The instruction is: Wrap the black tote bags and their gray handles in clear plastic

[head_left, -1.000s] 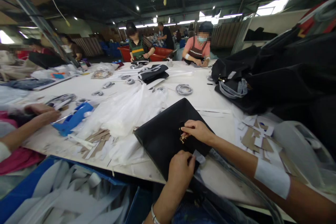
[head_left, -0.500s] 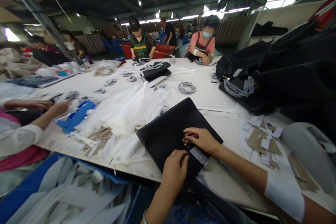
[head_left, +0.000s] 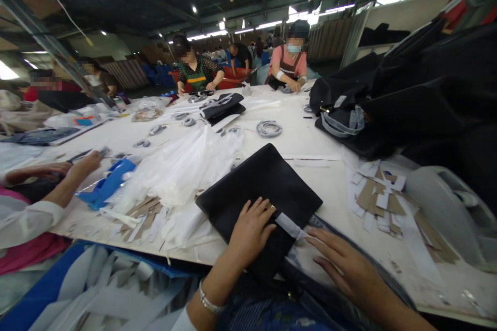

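Note:
A flat black bag (head_left: 264,176) lies tilted on the white table's front edge, part of it hanging over my lap. My left hand (head_left: 252,230) rests flat on it with spread fingers, its fingertips beside a small gold metal fitting (head_left: 272,208). From that fitting a strap wrapped in white film (head_left: 289,225) runs down to the right. My right hand (head_left: 341,256) is open, fingers stretched out near the end of the wrapped strap; whether they touch it I cannot tell. Under and beside this hand lies more dark material with clear film (head_left: 310,261).
White plastic bags (head_left: 182,160) are heaped left of the bag. Brown and white card strips (head_left: 382,199) lie at right, by a grey tape dispenser (head_left: 446,212) and piled black bags (head_left: 388,103). A blue dispenser (head_left: 106,183) and a co-worker's hands (head_left: 77,168) are at left. Wrapped coils (head_left: 269,129) lie beyond.
My left hand has opened and moved up flat onto the bag. My right hand has left the gold fitting and drawn back down and right, fingers stretched. The view has shifted slightly.

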Demonstrator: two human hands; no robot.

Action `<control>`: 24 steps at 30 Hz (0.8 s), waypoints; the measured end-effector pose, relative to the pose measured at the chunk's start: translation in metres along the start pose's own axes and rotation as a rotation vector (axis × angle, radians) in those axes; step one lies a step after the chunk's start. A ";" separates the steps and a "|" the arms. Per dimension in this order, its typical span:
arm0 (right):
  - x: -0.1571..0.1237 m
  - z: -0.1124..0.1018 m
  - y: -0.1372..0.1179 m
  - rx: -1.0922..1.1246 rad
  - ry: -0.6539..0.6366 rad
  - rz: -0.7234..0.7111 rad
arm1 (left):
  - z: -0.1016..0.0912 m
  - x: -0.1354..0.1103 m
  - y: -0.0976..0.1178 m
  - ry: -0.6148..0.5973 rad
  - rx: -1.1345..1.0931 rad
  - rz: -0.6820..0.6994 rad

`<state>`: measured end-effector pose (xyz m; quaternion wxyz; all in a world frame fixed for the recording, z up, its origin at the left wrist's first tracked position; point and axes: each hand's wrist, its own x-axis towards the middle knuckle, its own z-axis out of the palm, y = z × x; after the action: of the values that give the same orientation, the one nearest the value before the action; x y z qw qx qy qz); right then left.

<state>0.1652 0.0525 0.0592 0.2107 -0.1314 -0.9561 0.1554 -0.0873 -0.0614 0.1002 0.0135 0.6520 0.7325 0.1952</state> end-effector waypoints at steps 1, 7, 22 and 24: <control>-0.009 -0.005 -0.005 0.019 0.019 0.029 | -0.009 -0.001 -0.005 0.025 -0.015 0.008; -0.049 -0.022 -0.026 0.025 -0.108 0.022 | -0.060 -0.020 -0.058 0.345 0.209 -0.198; -0.019 -0.016 0.000 -0.205 0.076 -0.075 | -0.094 -0.022 -0.090 0.230 -0.251 -0.589; -0.007 -0.035 0.006 -0.172 0.150 -0.014 | -0.092 -0.027 -0.089 0.243 -0.270 -0.596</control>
<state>0.1881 0.0647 0.0851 0.2705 -0.1538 -0.9484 0.0610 -0.1928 -0.1189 0.1522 0.0686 0.3735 0.8547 0.3540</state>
